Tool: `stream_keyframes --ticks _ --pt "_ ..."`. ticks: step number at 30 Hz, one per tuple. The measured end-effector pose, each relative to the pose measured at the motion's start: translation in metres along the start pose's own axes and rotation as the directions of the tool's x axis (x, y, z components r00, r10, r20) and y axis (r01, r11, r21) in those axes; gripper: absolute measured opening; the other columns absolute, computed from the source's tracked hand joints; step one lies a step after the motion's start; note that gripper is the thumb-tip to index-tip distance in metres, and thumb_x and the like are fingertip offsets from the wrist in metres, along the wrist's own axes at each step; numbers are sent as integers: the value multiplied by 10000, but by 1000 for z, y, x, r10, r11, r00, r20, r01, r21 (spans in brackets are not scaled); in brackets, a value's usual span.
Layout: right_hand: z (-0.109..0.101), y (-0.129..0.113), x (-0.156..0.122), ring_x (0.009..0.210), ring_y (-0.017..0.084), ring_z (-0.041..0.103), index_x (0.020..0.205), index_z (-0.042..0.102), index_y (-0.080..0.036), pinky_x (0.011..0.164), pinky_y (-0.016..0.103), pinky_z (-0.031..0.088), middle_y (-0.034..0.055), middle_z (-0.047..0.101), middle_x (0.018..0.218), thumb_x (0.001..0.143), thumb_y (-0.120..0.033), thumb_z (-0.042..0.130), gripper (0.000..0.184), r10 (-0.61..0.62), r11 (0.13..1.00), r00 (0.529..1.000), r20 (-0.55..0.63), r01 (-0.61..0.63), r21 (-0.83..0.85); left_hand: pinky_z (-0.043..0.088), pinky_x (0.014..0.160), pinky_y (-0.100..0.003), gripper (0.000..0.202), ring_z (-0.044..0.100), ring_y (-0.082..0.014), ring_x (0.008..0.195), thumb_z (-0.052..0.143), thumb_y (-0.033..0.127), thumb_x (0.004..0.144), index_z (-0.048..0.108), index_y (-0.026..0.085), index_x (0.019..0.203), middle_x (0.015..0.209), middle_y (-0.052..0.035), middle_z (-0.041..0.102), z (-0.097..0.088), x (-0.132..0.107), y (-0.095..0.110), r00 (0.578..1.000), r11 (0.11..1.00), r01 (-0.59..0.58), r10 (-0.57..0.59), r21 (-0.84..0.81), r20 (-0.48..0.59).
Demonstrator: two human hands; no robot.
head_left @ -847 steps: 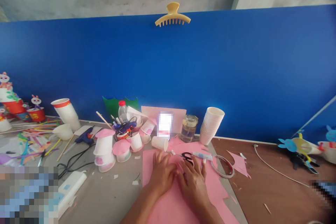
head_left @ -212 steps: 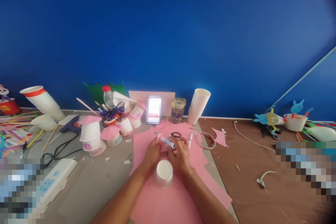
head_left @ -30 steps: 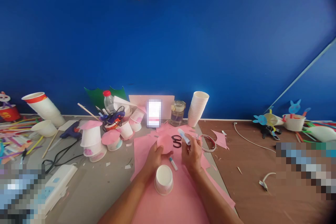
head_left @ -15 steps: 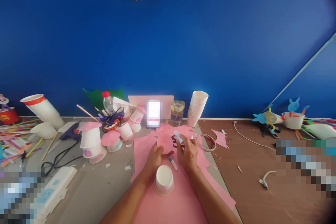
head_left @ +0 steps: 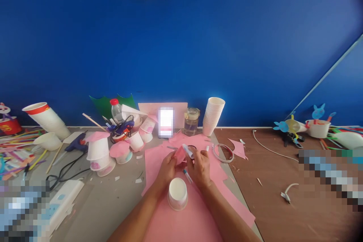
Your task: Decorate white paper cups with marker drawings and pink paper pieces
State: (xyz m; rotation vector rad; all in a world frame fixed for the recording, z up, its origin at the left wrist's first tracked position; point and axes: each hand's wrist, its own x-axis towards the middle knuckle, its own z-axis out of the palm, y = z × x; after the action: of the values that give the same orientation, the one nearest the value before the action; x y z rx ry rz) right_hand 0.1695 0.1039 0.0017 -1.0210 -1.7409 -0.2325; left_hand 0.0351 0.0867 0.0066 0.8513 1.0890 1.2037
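My left hand (head_left: 169,166) pinches a small piece of pink paper (head_left: 179,155), which is curled up between the hands. In my right hand (head_left: 200,166) is a white tube with a bluish end (head_left: 187,151), slanted against the paper. Just below the fingers lies a white marker with a teal end (head_left: 187,176). An upturned white paper cup (head_left: 177,193) stands between my forearms on the large pink sheet (head_left: 184,227). Behind the right fingers a dark curved thing (head_left: 193,146) shows in part; its kind is hidden.
Decorated paper cups (head_left: 98,147) stand left, near a glue gun (head_left: 77,143) and a power strip (head_left: 61,204). At the back are a lit phone (head_left: 165,121), a glass jar (head_left: 191,123) and a cup stack (head_left: 213,117). A tape roll (head_left: 223,153) lies right.
The pink paper has been lifted and curled up in my left hand. My right hand has shifted slightly left, and the tube now slants across the paper.
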Motion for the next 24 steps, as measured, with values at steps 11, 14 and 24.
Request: stream_keyframes --ticks 11,14,24 --pt "-11 -9 -2 543 147 544 1071 514 -185 629 314 408 19 667 723 877 -157 484 198 -10 995 1000 12 9 102 509 678 -340 167 653 -233 740 611 289 698 521 165 765 690 -22 608 1 -2 0 999 999 5 -7 -52 -40" --pt "-6 -13 -2 524 141 550 1064 518 -181 645 321 397 20 679 738 880 -138 471 195 -65 995 996 65 59 81 521 703 -348 247 652 -235 768 616 304 700 575 152 890 783 -58 663 2 0 1 1000 999 -10 9 -42 -9" --pt "-8 21 -6 593 157 564 1082 578 -175 687 345 456 82 694 906 907 -251 502 205 276 961 957 -85 -272 58 509 726 -397 213 693 -263 723 627 261 705 573 136 870 824 -60 634 1 1 -4 1000 993 23 -25 -118 -17"
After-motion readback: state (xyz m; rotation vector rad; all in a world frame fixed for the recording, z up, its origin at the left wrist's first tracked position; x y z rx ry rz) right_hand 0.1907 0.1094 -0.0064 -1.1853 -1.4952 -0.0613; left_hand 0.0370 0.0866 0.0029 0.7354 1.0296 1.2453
